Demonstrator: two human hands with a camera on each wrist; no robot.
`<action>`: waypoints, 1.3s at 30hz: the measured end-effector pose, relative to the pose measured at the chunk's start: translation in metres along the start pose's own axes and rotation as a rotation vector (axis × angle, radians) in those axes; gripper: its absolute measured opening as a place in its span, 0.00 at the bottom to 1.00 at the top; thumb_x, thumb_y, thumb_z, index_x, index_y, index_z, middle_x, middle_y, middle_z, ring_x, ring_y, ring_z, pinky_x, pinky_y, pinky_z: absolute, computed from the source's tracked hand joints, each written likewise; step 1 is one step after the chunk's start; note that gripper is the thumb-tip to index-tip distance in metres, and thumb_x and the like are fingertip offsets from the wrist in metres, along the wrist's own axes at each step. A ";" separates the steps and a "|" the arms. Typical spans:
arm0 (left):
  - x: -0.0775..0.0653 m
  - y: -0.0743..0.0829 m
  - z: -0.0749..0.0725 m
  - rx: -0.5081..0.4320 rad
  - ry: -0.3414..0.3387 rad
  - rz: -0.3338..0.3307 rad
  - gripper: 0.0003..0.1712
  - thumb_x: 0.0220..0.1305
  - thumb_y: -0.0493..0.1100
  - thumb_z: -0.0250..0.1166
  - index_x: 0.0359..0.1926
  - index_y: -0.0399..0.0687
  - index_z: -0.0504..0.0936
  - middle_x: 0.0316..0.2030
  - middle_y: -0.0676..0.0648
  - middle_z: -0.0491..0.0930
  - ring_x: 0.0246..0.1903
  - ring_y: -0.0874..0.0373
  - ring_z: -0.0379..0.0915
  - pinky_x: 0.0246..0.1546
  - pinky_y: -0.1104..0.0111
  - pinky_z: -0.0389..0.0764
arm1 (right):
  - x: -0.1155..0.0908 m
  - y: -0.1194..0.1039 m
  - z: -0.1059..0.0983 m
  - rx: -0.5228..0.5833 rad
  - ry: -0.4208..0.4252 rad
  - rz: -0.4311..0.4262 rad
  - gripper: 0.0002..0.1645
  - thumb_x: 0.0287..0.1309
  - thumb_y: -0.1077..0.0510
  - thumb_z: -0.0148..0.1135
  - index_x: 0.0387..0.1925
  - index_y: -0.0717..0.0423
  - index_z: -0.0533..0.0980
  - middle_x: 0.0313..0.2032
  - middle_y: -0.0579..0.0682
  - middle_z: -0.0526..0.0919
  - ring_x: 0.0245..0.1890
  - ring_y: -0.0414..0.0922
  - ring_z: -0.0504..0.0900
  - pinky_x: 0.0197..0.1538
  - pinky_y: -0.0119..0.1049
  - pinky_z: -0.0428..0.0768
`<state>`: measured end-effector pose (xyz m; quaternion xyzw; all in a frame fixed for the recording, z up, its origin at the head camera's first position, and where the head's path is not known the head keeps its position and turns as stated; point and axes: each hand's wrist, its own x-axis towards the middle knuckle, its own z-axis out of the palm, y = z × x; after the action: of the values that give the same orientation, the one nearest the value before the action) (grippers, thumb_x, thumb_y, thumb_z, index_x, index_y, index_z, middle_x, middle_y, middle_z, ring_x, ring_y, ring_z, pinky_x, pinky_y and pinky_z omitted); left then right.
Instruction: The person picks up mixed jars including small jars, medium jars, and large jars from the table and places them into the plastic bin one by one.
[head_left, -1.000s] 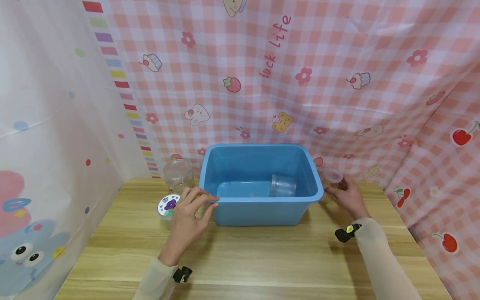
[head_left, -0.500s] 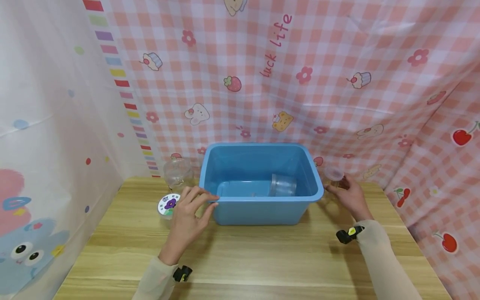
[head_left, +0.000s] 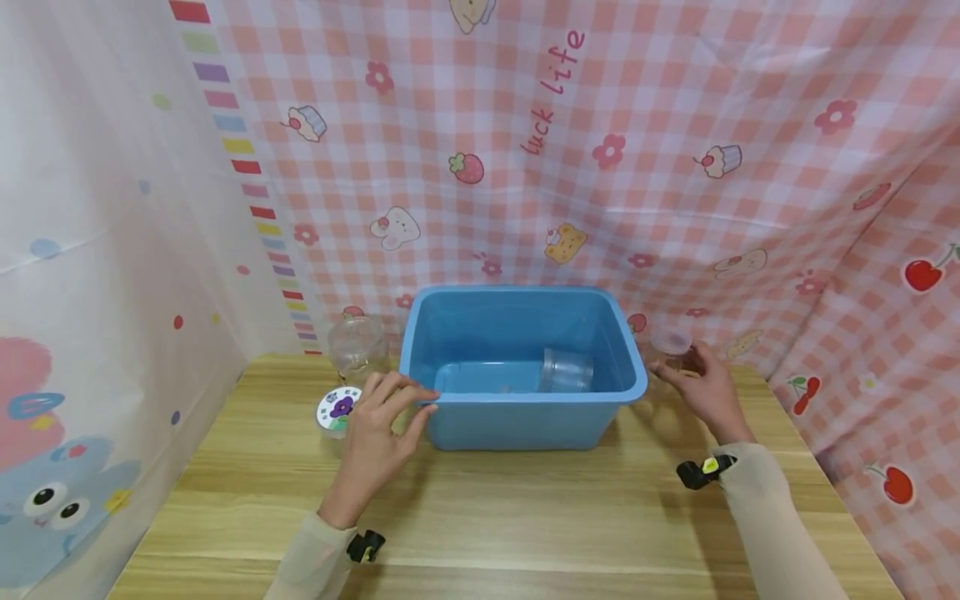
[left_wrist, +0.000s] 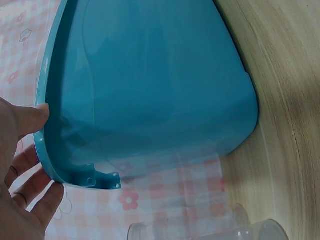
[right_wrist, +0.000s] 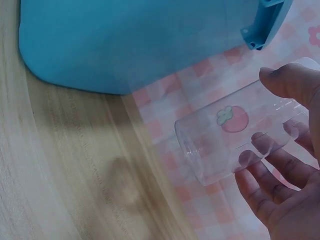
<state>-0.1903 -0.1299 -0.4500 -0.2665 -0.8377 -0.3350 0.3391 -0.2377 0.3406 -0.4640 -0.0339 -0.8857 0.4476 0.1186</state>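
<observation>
On the wooden table (head_left: 487, 525) stands a blue bin (head_left: 517, 427), with a clear container (head_left: 566, 372) lying on its side inside, near the right end. The person's left hand (head_left: 381, 433) pinches the rim at the near left corner between thumb and fingers. Just beside the bin's right side, the right hand (head_left: 708, 392) grips a clear jar (right_wrist: 215, 135), which seems to be lifted. Left of the bin are a second clear jar (head_left: 358, 342) and a flower-topped tub (head_left: 336, 410). I'd judge the work only partly done: one container in, three outside, the held one not yet over the bin
</observation>
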 end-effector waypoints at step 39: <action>0.000 0.000 0.001 0.004 0.006 -0.001 0.07 0.60 0.40 0.76 0.40 0.53 0.90 0.38 0.52 0.82 0.41 0.56 0.69 0.40 0.67 0.71 | -0.006 -0.058 -0.024 0.009 0.132 -0.170 0.40 0.59 0.47 0.75 0.71 0.42 0.72 0.48 0.51 0.80 0.43 0.30 0.78 0.47 0.17 0.74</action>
<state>-0.1905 -0.1290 -0.4504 -0.2641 -0.8376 -0.3343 0.3420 -0.2232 0.3238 -0.4049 0.0126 -0.8735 0.4368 0.2147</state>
